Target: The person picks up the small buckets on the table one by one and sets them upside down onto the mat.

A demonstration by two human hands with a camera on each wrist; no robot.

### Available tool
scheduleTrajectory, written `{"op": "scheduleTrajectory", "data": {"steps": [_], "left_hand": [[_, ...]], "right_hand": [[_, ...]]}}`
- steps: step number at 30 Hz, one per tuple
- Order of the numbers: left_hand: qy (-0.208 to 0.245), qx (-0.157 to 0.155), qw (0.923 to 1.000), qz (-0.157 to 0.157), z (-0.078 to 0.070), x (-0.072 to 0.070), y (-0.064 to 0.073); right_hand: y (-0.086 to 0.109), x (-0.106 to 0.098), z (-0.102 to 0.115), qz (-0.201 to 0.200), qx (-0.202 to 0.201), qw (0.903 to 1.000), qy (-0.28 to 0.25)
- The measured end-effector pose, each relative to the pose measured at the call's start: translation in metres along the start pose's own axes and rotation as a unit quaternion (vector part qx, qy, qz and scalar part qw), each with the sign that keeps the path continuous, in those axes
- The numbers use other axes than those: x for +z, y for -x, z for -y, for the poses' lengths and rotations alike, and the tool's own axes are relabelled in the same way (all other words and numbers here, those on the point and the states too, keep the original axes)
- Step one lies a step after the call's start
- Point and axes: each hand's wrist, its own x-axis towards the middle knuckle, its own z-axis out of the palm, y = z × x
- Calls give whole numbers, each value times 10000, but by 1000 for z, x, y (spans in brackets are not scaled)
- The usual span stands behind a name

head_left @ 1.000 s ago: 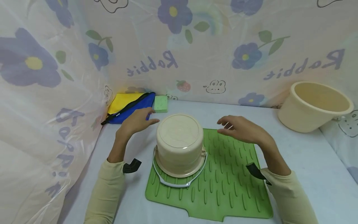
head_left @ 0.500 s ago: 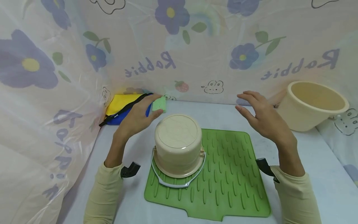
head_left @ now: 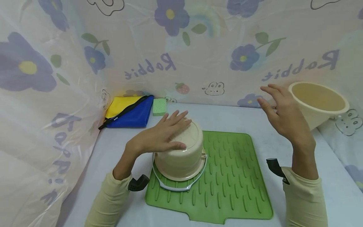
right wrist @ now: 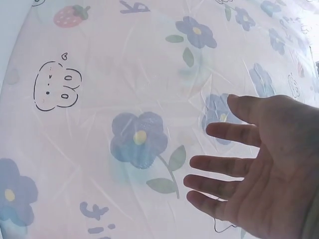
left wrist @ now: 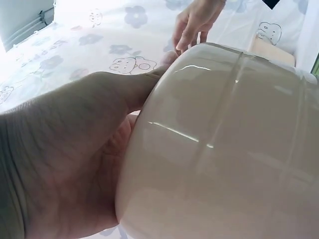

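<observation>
A cream plastic bucket [head_left: 181, 164] stands upside down on a green ridged mat [head_left: 227, 189], its grey handle [head_left: 175, 189] lying down along the front. My left hand [head_left: 161, 135] lies over the left part of the bucket's upturned bottom, fingers extended. In the left wrist view the palm is right against the bucket [left wrist: 224, 139]; the fingertips are hidden behind it. My right hand [head_left: 286, 116] is raised at the right with fingers spread and holds nothing, in front of a second cream bucket [head_left: 317, 97]. The right wrist view shows its fingers [right wrist: 214, 184] apart before the patterned sheet.
At the back left lie a yellow and blue zip pouch [head_left: 130, 112] and a light green sponge [head_left: 159, 107]. A sheet printed with flowers [head_left: 210, 60] hangs behind and along the left. White cloth [head_left: 221, 116] covers the table.
From beside the upturned bucket, my left hand has come right onto its bottom. My right hand has moved right and up, toward the second bucket. Both buckets stay in place.
</observation>
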Motion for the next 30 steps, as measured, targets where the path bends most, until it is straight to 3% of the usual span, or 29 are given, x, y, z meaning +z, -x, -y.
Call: {"op": "scheduleTrajectory", "data": {"steps": [5,13,19,23,26,28,30], "left_hand": [[-153,-40,9998,147,-4,0,6],[-270,-135,9983,498,-14,-5,12],[-204,-150,9985,483,-17,-6,13],[-192,-202,9982,527,-17,-5,16],[-224,-206,9982,523,-17,-5,16],[-243,-175,9984,488,-17,-5,15],[-245,-162,9985,468,-18,-5,14]], "right_hand": [[2,-1,-2,-182,-89,9997,155],[0,-6,-3,-135,17,9998,166],[-2,-7,-8,-242,25,9997,42],[-7,-3,-24,-294,49,9996,-19],[-13,-4,-45,-273,448,9986,26],[-17,-8,-59,-333,993,9945,80],[-21,-12,-72,-632,1754,9825,-47]]}}
